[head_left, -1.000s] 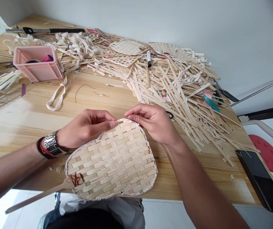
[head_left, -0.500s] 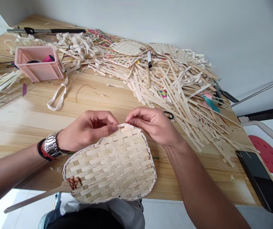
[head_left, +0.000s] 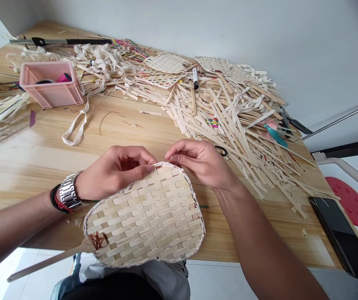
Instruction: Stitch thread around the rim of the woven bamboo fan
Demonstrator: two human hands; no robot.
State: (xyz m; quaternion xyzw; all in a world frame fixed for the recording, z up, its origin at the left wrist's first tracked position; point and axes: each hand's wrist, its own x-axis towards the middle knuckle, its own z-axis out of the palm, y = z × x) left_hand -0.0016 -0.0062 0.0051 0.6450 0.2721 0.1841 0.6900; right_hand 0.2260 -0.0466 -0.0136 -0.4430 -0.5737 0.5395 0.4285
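Observation:
A woven bamboo fan [head_left: 153, 221] with a pale bound edge and a wooden handle [head_left: 46, 262] leans at the table's front edge, partly over my lap. Reddish-brown thread [head_left: 97, 240] ties the handle to the weave. My left hand [head_left: 119, 171] pinches the fan's upper rim, thumb in front, the other fingers behind. Just to the right, my right hand [head_left: 197, 162] has thumb and forefinger pressed together at the same rim. Whether a needle or thread sits between those fingertips is too small to make out.
A pink plastic box [head_left: 52, 85] holding spools stands at the left. Loose bamboo strips [head_left: 229, 125] pile up at the back right, with a marker [head_left: 195, 78] and other woven pieces [head_left: 168, 62] among them. A phone [head_left: 341, 237] lies at the right edge.
My hands and the fan have barely moved; the left hand and the fan's handle have shifted very slightly to the right.

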